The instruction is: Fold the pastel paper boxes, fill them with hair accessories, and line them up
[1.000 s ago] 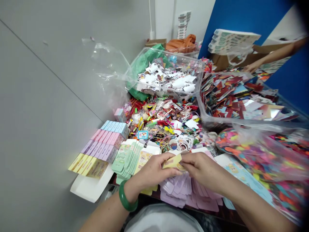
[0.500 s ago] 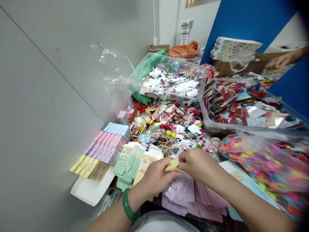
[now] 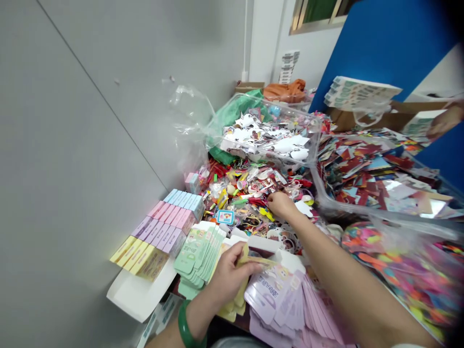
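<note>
My left hand, with a green bangle at the wrist, grips a yellow carton whose white inner flaps stand open. Reaching over the heap of small trinkets, my right hand has its fingers curled down into it; what they pinch, if anything, is hidden. Just below the carton lie fanned flat purple cartons, with pink ones to their right. Flat green cartons and yellow ones lie around my left hand.
Filled boxes in yellow, purple, pink and blue rows stand by the grey wall. Behind the heap are clear bins of white cutouts and red card pieces. A bag of colourful pieces lies right. Another person's hand shows far right.
My right hand has left the carton and moved forward into the trinket heap. My left hand still holds the carton, now lower and open. The view has shifted slightly.
</note>
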`<state>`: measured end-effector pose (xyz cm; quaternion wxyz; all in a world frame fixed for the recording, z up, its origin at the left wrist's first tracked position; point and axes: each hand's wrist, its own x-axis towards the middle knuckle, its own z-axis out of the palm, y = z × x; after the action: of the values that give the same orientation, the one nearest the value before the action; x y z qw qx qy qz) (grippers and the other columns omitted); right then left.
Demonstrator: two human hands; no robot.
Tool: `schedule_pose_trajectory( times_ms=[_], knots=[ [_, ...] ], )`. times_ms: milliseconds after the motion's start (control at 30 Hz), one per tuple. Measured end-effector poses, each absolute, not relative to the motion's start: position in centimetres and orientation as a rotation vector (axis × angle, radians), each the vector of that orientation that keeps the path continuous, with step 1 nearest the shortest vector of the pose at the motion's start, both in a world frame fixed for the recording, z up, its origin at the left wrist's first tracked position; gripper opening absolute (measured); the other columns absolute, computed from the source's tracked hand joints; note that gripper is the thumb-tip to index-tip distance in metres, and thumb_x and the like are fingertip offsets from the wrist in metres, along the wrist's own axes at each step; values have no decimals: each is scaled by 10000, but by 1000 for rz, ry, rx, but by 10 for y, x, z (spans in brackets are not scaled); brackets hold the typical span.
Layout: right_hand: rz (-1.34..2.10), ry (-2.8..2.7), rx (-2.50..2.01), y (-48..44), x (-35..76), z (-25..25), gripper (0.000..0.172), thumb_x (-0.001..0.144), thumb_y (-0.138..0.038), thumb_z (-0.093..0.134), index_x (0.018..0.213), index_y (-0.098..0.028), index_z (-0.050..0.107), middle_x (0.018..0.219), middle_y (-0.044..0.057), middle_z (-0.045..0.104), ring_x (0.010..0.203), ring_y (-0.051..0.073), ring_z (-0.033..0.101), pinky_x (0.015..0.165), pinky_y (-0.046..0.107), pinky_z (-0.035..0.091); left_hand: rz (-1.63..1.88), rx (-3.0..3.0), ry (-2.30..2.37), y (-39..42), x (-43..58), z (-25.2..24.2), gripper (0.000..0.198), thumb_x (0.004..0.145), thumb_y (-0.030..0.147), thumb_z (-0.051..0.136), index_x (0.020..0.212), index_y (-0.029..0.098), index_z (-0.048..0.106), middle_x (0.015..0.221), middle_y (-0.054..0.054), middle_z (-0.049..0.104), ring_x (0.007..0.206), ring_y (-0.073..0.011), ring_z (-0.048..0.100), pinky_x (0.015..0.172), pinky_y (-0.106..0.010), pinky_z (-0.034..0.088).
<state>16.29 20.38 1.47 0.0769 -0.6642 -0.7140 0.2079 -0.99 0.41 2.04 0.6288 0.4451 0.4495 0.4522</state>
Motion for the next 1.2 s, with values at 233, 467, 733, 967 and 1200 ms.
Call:
schedule_pose_trajectory(
  times_ms=[233,467,733,967,1200],
  knots=[
    [694,-2058,-1864,180,192,45,152,835,-244,621,736,-156,695,790,72,719,793,223,671,727,310,489,1082,967,1079,9,-16,15,288,729,215,761,1000,182,669,1018,-53,717,978,-230,652,908,-354,489],
    [680,-2103,-1172,61,197,96,131,817,-299,647,729,-249,731,1181,48,678,1082,254,620,925,410,484,1124,1058,1031,9,6,14,233,765,185,726,988,184,657,968,-17,690,927,-178,616,863,-287,462],
    [525,-2122,-1226,16,200,76,179,876,-235,594,906,-281,764,1176,57,682,1115,255,588,938,454,473,1056,1120,939,-4,32,4,265,767,172,709,1024,182,643,952,-10,652,886,-167,572,819,-270,440],
    [733,-2020,-1467,4,191,64,169,777,-174,640,673,-245,753,1178,57,680,1160,269,557,976,433,423,1063,1282,1017,-11,44,-10,102,781,193,647,878,176,621,857,-6,612,958,-204,564,900,-312,429],
    [474,-2248,-1769,13,172,83,213,692,-134,602,500,-200,539,753,69,647,866,242,587,666,317,430,1013,1442,1137,-16,39,-5,274,790,180,626,1064,190,628,1012,-35,682,1000,-221,597,919,-327,443]
  ],
)
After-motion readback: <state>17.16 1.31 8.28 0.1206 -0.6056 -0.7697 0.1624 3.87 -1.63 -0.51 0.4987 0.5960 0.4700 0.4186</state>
